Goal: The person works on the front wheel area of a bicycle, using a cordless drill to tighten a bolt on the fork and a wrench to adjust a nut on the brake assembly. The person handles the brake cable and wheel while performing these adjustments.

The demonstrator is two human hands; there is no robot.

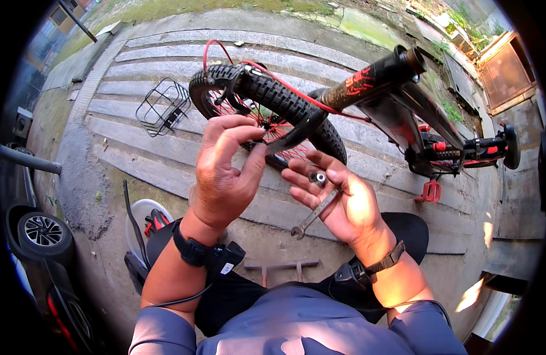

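My left hand [227,168] is at the hub of the bicycle wheel [273,97], beside the lower end of the black fork [299,131]. Its thumb and fingertips are pinched together there, and whatever lies between them is too small to make out. Palm up, my right hand [350,207] sits just right of the wheel with its fingers loosely curled. A silver wrench [313,218] lies across that palm under the thumb, its jaw end sticking out toward my lap. A small metal nut [319,178] rests on the fingers near it.
The bicycle frame [397,121] stretches right to a red pedal [430,190]. A black wire basket [163,107] lies on the concrete slabs at left. Near my left knee stands a white bucket [137,216] holding red-and-black items. A parked car [45,236] is far left.
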